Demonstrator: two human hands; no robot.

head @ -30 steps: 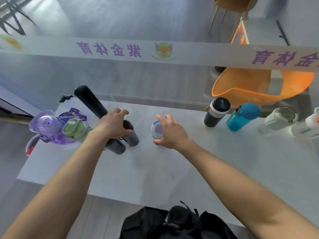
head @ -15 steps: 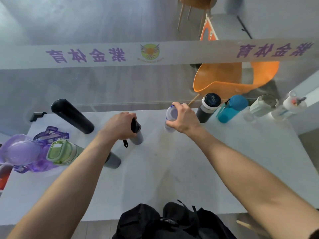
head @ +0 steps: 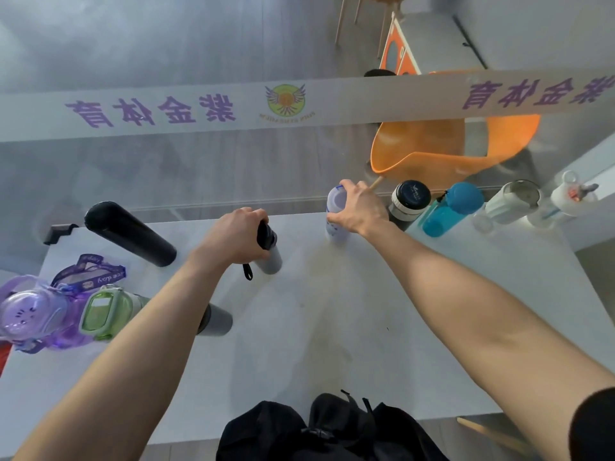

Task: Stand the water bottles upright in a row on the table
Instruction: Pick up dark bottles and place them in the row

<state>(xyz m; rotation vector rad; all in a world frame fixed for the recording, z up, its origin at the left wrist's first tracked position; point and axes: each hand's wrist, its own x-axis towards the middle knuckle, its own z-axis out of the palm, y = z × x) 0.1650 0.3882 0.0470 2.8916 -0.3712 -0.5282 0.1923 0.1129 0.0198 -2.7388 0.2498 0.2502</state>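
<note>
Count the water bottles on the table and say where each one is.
10. Left cluster: purple, green-lidded, tall black, grey. Held: grey-black in left hand, white in right hand. Right row: black-capped, blue, pale green, white. More may be hidden.

A white table (head: pixel 332 344) occupies the foreground. Beyond it lies a grey wood-grain floor (head: pixel 166 44) under diffuse light. A white banner strip (head: pixel 349 101) with purple characters and a round winged logo spans the view. Behind the strip stands an orange shell chair (head: pixel 432 144). A wooden-legged chair (head: pixel 359 18) and an orange-and-white sign board (head: pixel 397 51) stand farther back.
</note>
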